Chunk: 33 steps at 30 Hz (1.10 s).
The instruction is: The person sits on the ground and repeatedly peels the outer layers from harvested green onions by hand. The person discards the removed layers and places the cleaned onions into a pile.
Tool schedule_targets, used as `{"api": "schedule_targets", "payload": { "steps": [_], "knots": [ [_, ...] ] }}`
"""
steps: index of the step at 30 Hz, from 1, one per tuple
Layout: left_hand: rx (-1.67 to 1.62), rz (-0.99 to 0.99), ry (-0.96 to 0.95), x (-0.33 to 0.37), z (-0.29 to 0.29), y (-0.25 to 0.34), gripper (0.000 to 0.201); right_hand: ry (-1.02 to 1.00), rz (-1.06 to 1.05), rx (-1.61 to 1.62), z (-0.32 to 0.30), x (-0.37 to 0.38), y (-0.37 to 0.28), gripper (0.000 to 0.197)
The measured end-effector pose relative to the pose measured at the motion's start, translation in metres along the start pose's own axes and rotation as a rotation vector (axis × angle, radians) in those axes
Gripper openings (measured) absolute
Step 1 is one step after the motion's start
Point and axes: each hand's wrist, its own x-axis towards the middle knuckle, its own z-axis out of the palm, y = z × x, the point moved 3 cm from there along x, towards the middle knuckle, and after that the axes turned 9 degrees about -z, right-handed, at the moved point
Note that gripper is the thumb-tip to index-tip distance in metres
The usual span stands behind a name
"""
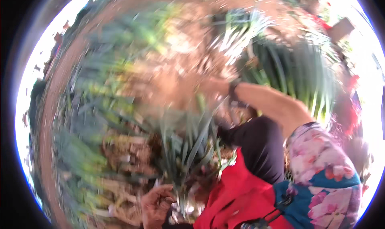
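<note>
In the lower middle my left hand (155,205) has its fingers curled beside the pale lower stems of a bunch of green onions (186,144). The bunch's long leaves fan out away from me, and the hand appears closed around its stem end. My right arm reaches across toward the centre, with a dark band at the wrist. Motion smears my right hand (206,88), so its fingers and anything in them cannot be made out. Below it are blurred brown scraps and soil.
Piles of green onions (80,148) line the left side. At the right lies a large row of them (296,68), with another white-stemmed bundle (236,32) farther off. Dry husks (124,157) litter the ground. My dark-clad knee (260,144) and a red cloth (240,189) are close by.
</note>
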Motion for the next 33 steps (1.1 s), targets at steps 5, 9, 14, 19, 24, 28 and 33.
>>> {"api": "schedule_targets", "payload": {
  "steps": [5,9,14,19,24,28,33],
  "knots": [
    [-0.228,0.759,-0.248,-0.095,-0.001,0.077,0.032,-0.127,0.281,0.177,0.111,0.045,-0.07,0.024],
    [-0.333,0.835,-0.195,-0.12,-0.023,0.056,0.033,-0.194,0.297,0.19,0.216,0.071,-0.09,0.033],
    [-0.293,0.509,0.1,-0.096,-0.057,-0.013,0.034,-0.173,0.313,0.171,0.315,0.103,-0.069,0.033],
    [-0.168,0.062,0.283,-0.066,-0.078,-0.105,0.035,-0.054,0.132,-0.039,0.381,0.142,-0.022,0.037],
    [-0.124,-0.192,0.353,-0.062,-0.092,-0.177,0.036,0.088,-0.015,-0.319,0.426,0.188,-0.015,0.042],
    [-0.113,-0.302,0.372,-0.065,-0.104,-0.202,0.036,0.018,0.058,-0.341,0.446,0.219,-0.009,0.046],
    [-0.1,-0.385,0.401,-0.069,-0.112,-0.22,0.037,-0.112,0.241,-0.49,0.454,0.235,-0.006,0.063]
  ]
}}
